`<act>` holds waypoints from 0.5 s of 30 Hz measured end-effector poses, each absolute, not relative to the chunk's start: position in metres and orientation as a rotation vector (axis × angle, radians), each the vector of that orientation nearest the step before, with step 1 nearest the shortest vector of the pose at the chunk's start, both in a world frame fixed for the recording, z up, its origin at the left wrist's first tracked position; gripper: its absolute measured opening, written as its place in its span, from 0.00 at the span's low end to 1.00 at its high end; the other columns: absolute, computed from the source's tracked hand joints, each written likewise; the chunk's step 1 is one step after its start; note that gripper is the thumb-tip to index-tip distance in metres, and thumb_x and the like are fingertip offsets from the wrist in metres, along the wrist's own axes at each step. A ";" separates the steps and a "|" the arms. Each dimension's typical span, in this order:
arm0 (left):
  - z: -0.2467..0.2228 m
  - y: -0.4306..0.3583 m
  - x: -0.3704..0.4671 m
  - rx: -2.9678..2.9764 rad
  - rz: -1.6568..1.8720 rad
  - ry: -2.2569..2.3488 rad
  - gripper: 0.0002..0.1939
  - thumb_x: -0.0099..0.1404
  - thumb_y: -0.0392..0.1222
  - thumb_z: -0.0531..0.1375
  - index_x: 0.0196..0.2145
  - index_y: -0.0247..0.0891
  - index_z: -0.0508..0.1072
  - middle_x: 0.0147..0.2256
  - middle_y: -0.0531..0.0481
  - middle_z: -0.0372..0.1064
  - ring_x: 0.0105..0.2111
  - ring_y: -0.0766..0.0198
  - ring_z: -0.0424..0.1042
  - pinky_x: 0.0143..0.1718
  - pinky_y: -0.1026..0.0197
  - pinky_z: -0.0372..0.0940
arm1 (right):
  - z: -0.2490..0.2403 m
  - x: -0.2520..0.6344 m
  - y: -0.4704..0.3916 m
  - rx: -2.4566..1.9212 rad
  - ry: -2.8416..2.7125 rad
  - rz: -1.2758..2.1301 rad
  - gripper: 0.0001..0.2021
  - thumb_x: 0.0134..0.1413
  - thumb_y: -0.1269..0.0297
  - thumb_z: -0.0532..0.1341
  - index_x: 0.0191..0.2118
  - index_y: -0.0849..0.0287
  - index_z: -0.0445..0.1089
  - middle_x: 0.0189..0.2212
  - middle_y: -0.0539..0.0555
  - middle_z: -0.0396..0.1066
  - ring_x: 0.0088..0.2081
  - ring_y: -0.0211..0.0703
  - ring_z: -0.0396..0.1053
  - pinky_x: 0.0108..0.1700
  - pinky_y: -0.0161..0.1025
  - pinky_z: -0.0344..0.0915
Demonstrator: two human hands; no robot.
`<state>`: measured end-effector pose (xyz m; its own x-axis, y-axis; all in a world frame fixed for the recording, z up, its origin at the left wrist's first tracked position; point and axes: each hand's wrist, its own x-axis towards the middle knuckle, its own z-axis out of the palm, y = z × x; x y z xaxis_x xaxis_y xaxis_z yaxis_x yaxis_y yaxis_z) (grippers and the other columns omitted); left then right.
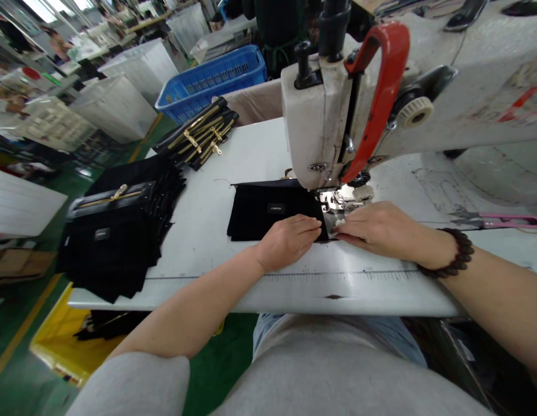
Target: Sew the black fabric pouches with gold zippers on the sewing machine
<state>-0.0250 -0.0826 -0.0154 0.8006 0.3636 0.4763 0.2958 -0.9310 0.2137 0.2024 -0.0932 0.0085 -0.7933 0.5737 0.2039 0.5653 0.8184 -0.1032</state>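
A black fabric piece point(251, 212) with a small label lies flat on the white sewing table, its right edge at the presser foot point(333, 200) of the sewing machine point(312, 127). My left hand point(290, 241) rests on the fabric's lower right part, fingers together and pressed down on it. Just right of the fabric's edge, my right hand point(372, 230) has its thumb and fingers pinched near the presser foot, by a small white thing. What the pinch holds is too small to name. A dark beaded bracelet circles the right wrist.
Stacked black pieces with zippers point(116, 231) overhang the table's left end. Black zipper strips point(199, 133) lie behind them. Pink-handled snips point(502, 221) are at right. A blue basket point(212, 81) stands beyond the table, a yellow bin point(60, 341) below left.
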 end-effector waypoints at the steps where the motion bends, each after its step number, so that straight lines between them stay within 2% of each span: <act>1: -0.016 -0.082 -0.025 2.820 0.811 0.539 0.10 0.65 0.32 0.51 0.39 0.29 0.71 0.41 0.41 0.72 0.43 0.62 0.71 0.46 0.56 0.69 | 0.007 0.202 -0.093 -0.921 -2.758 0.017 0.16 0.62 0.65 0.47 0.34 0.59 0.71 0.25 0.52 0.72 0.26 0.38 0.67 0.27 0.36 0.53; 7: -0.014 -0.080 -0.026 2.639 0.870 0.561 0.09 0.65 0.32 0.52 0.38 0.31 0.72 0.40 0.42 0.72 0.41 0.62 0.71 0.43 0.56 0.70 | -0.004 0.196 -0.091 -1.001 -2.735 -0.039 0.14 0.62 0.64 0.48 0.40 0.61 0.70 0.24 0.52 0.71 0.25 0.38 0.66 0.24 0.36 0.49; 11: -0.011 -0.079 -0.025 2.553 0.856 0.663 0.08 0.64 0.32 0.53 0.36 0.32 0.72 0.45 0.40 0.69 0.47 0.59 0.67 0.47 0.53 0.66 | -0.004 0.195 -0.091 -0.987 -2.739 -0.040 0.15 0.63 0.64 0.47 0.41 0.61 0.69 0.22 0.51 0.70 0.24 0.38 0.65 0.24 0.36 0.48; 15: -0.010 -0.078 -0.024 2.544 0.780 0.738 0.08 0.65 0.32 0.51 0.38 0.34 0.68 0.47 0.42 0.68 0.50 0.59 0.65 0.51 0.51 0.63 | -0.001 0.194 -0.093 -0.921 -2.726 -0.065 0.15 0.62 0.63 0.47 0.40 0.62 0.69 0.21 0.51 0.68 0.23 0.39 0.64 0.24 0.37 0.49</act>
<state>-0.0243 -0.0780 -0.0099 0.7085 0.5795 0.4027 0.3701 -0.7910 0.4872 0.1940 -0.0927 -0.0009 -0.7642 0.5898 0.2609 0.6015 0.7978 -0.0416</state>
